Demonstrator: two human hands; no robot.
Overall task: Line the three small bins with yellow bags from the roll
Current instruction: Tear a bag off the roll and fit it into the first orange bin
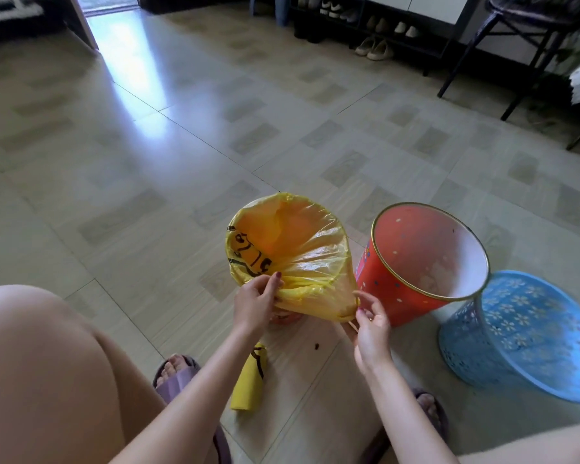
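A yellow bag [295, 249] with black print is spread over the mouth of a small bin on the floor; only a bit of that bin's orange base [287, 318] shows under the plastic. My left hand [257, 301] pinches the bag's near edge at the left. My right hand [370, 321] pinches the bag's lower right corner. Right of it stands an orange dotted bin [392, 283] with a gold rim and no bag inside. A blue perforated bin [523, 333] sits at the far right, also bare. The yellow bag roll [250, 380] lies on the floor between my arms.
My knees and purple slippers [173, 376] frame the near floor. A dark speck [315, 345] lies on the tile by the roll. A shoe rack [365, 31] lines the far wall and a dark metal chair [516, 38] stands at the back right.
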